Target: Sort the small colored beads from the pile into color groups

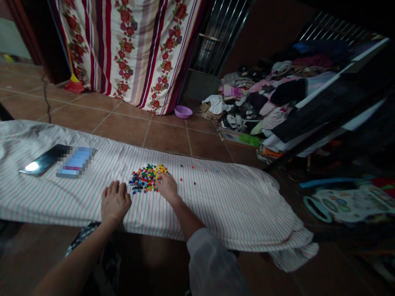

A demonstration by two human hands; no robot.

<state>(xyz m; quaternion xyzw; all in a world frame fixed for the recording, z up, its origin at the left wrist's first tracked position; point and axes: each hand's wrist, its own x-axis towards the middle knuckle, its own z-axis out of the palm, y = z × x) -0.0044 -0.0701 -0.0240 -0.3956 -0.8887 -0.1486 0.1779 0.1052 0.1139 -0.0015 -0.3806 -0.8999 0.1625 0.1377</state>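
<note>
A heap of tiny coloured block-like pieces [142, 179], mixed red, yellow, green, blue and orange, lies on a striped cloth [230, 206]. At the heap's right edge is my right hand [167, 185], its thumb and fingertips drawn together among the pieces; what they pinch is too small to make out. My left hand [115, 201] rests on the cloth just left of and nearer than the heap, fingers lying down and holding nothing. Several single pieces are spread apart to the right, among them a red piece [192, 167] and a dark piece [195, 183].
On the cloth's left side lie a dark glossy tablet or phone [46, 160] and a phone with a lit, blurred screen [76, 161]. Beyond are a floral curtain [127, 40], a purple basin [183, 112], a red dustpan [74, 86] and a clothes heap [257, 95].
</note>
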